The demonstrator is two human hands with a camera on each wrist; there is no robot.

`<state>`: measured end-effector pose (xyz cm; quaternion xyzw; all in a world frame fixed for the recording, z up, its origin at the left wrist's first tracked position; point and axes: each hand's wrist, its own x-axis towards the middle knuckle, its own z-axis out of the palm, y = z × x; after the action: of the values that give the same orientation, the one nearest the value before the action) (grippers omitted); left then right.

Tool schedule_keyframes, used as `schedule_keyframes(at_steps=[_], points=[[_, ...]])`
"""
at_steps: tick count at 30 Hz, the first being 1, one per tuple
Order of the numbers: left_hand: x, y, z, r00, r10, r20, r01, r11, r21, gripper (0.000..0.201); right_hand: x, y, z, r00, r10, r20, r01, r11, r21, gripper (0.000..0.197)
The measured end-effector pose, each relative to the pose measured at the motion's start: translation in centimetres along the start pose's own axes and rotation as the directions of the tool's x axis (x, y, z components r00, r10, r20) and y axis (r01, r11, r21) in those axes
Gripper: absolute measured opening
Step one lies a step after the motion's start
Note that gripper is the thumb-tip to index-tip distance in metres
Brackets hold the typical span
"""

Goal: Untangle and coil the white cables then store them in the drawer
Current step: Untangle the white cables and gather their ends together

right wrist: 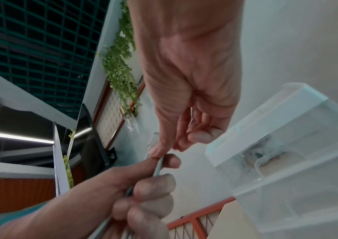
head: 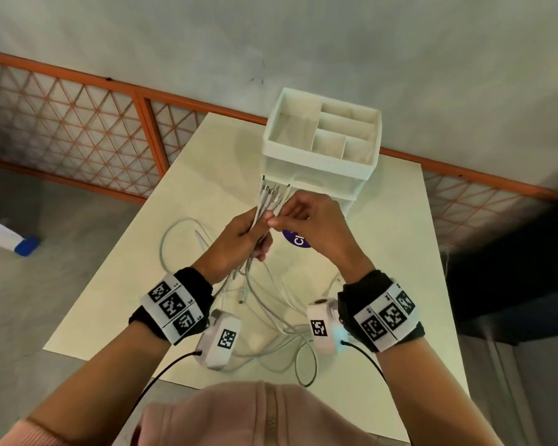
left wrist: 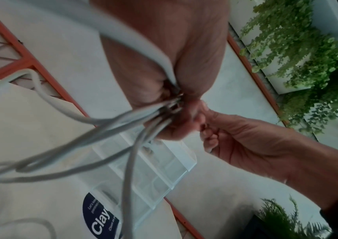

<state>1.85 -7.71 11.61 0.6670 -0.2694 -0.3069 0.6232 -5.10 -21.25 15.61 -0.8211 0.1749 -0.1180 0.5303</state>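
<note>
Holding a bundle of thin white cables [head: 264, 207] upright in a closed fist, the left hand [head: 239, 243] is raised above the middle of the pale cream tabletop [head: 397, 252], its fingers curled round the strands just below their plug ends. The metal-tipped plugs fan out above the fist, in front of the organiser. The right hand [head: 316, 226] meets it from the other side – thumb and forefinger pinch narrowly on a cable near the plug tips, while the other fingers curl loosely into the palm. In the right wrist view that pinch sits on a single strand just above the left thumb. Both forearms reach forward from the near edge, each with a black wrist band carrying square printed markers and a white camera unit.

Below the left grip the cables hang down and spread in loose loops over the near half of the tabletop; one long loop reaches toward the left edge, and the rest lie crossed over one another between the two wrists.

A white plastic desk organiser [head: 319, 162] stands by the far edge – its open top tray is split into several compartments, all of which look bare. Its translucent drawers below appear closed; what they hold cannot be told for certain. A round dark-blue sticker with white lettering [head: 295, 241] lies on the tabletop just in front of it, partly hidden by the right hand.
</note>
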Motion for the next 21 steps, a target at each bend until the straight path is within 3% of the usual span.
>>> schedule_keyframes(at_steps=[2, 7, 21], points=[[0.0, -0.3, 0.3, 0.999, 0.032, 0.003, -0.032, 0.999, 0.017, 0.035, 0.0, -0.1, -0.5, 0.998, 0.022, -0.057, -0.017, 0.996, 0.089, 0.031], [-0.1, -0.1, 0.8, 0.998, 0.051, 0.046, -0.053, 0.997, 0.050, 0.032, 0.0, -0.3, -1.2, 0.991, -0.017, -0.130, 0.045, 0.977, 0.210, 0.023], [0.1, 0.7, 1.1, 0.995, 0.046, 0.092, -0.053, 0.996, 0.074, 0.031, -0.1, -0.3, -1.8, 1.000, 0.002, 0.000, -0.002, 0.971, 0.239, 0.019]])
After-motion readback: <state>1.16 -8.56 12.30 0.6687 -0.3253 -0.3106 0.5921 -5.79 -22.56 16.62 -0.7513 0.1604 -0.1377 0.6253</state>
